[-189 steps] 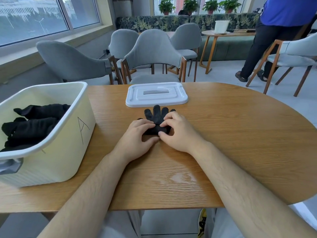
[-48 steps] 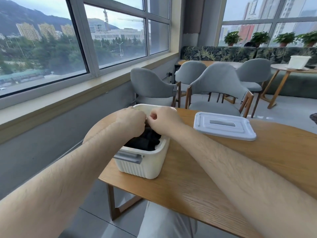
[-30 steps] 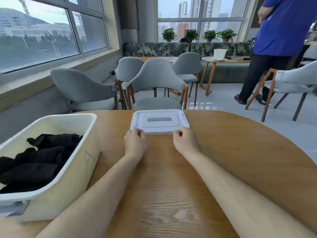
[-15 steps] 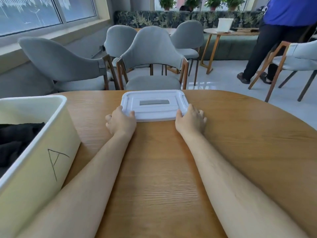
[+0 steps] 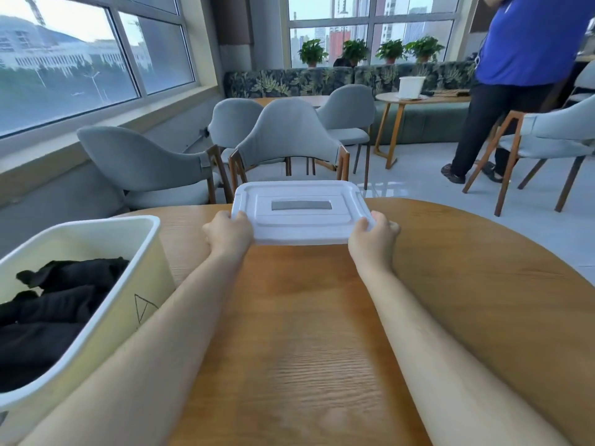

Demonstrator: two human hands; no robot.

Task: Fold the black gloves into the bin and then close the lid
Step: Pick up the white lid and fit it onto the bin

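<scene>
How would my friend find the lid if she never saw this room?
Look at the big wooden table. At its far edge, the left hand and right hand grip something flat by its near corners. That is the lid: white, thin, with a grey strip in the middle, unlike the deep cream bin on the left.

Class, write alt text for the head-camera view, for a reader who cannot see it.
A left hand and a right hand grip a white lid by its near corners over a wooden table. At left stands an open cream bin holding black gloves.
</scene>
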